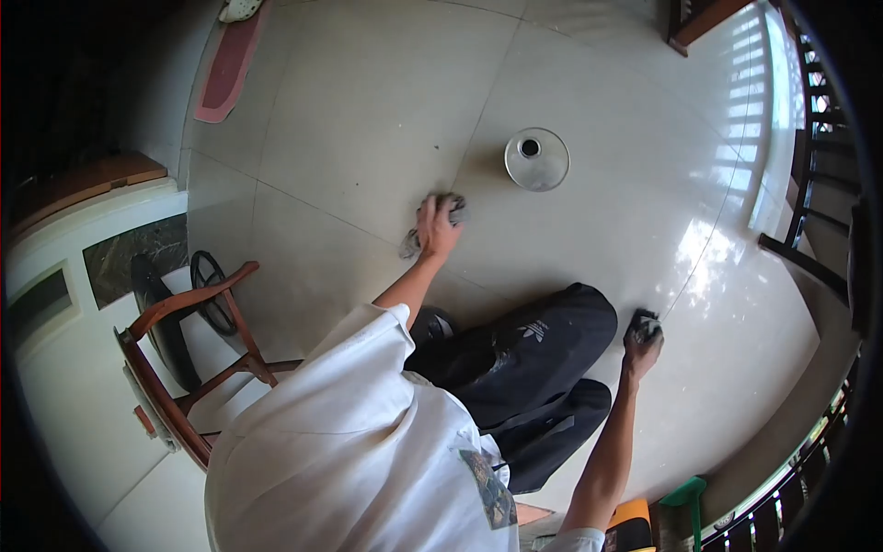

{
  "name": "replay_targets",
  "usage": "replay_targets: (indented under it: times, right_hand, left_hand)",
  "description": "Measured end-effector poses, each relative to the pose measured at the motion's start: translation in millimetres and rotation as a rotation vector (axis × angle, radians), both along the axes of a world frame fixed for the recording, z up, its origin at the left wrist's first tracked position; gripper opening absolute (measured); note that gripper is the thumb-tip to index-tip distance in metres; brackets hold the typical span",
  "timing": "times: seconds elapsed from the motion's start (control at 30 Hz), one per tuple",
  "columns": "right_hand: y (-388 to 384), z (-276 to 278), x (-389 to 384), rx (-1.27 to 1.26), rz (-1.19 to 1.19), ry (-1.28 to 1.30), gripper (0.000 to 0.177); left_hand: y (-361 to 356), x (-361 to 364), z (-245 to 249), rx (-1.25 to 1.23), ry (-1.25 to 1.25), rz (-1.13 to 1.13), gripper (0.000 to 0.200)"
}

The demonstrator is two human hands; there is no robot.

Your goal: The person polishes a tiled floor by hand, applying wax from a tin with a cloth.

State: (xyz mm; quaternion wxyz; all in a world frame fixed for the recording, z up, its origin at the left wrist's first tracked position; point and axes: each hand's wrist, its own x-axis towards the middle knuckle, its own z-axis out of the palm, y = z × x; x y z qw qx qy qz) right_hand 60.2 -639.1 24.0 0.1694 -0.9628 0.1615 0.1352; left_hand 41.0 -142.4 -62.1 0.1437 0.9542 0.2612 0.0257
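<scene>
On the tiled floor my left hand [436, 230] is closed over a crumpled grey rag [410, 245], part of which sticks out below the fingers and part above. My right hand [643, 353], its fingers darkened, is closed on a dark, blackened wad [642, 322] that looks like a cloth, close over the floor beside my knee. Between and beyond both hands stands a round metal can [544, 169] with a small dark opening in its top, nearest to my left hand.
A brown wooden chair frame [241, 322] and a black wheel [212, 293] are at the left. A pink mat [228, 69] lies at the upper left. Dark railings [819, 216] run along the right. A green plastic object [685, 497] and a yellow-black one [629, 524] lie behind my right arm.
</scene>
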Motion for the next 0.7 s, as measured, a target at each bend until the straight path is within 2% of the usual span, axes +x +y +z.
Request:
replay_targets:
  times: [0.03, 0.1, 0.13, 0.17, 0.2, 0.27, 0.3, 0.33, 0.4, 0.43, 0.47, 0.53, 0.6, 0.7]
  right_hand:
    - [10.5, 6.4, 4.4, 0.048, -0.032, -0.146, 0.069]
    - [68.1, 63.1, 32.9, 0.213, -0.132, -0.281, 0.064]
    - [93.0, 84.6, 43.1, 0.253, -0.169, -0.344, 0.063]
    - [120.6, 104.1, 50.7, 0.263, -0.088, -0.35, 0.065]
    - [152.3, 123.1, 54.4, 0.271, -0.01, -0.351, 0.066]
    - [235.4, 157.4, 62.2, 0.421, 0.166, -0.137, 0.067]
    - [275.6, 152.4, 62.0, 0.448, 0.281, -0.088, 0.067]
    - [310.9, 140.8, 64.7, 0.478, 0.395, -0.032, 0.067]
    - [361.7, 81.5, 60.7, 0.434, 0.644, -0.087, 0.068]
    - [379.8, 61.8, 60.7, 0.39, 0.752, -0.055, 0.067]
    - [393.0, 44.1, 65.1, 0.336, 0.851, -0.038, 0.067]
    - [424.1, 32.7, 88.5, 0.241, 0.93, -0.064, 0.064]
    - [444.2, 49.4, 126.6, 0.202, 1.048, -0.221, 0.059]
    - [473.8, 55.2, 178.1, 0.387, 1.05, -0.209, 0.055]
  left_hand:
    - [13.3, -4.7, 3.1, 0.011, 0.012, 0.079, 0.057]
    - [47.3, -8.0, 9.4, -0.053, 0.101, 0.55, 0.055]
    - [68.3, -13.5, 7.8, 0.015, -0.022, 0.66, 0.053]
    - [90.4, -15.2, 3.5, 0.083, -0.151, 0.77, 0.052]
    - [112.3, -13.4, 4.5, 0.068, -0.149, 0.782, 0.052]
    - [152.0, -5.6, 7.6, 0.078, -0.152, 0.698, 0.051]
    - [160.5, -5.1, 4.6, 0.067, -0.135, 0.71, 0.051]
    - [163.0, -2.2, -0.6, 0.057, -0.13, 0.731, 0.05]
    - [174.7, 13.4, -17.8, 0.083, -0.194, 0.739, 0.047]
    - [171.4, -3.7, -21.0, 0.11, -0.211, 0.711, 0.046]
    - [166.5, -12.9, -5.9, 0.046, -0.141, 0.706, 0.045]
    - [175.6, 3.7, 0.0, -0.035, -0.117, 0.722, 0.043]
    - [172.6, -0.9, -6.0, 0.006, -0.195, 0.663, 0.043]
    - [175.2, -2.4, -4.9, 0.0, -0.195, 0.674, 0.04]
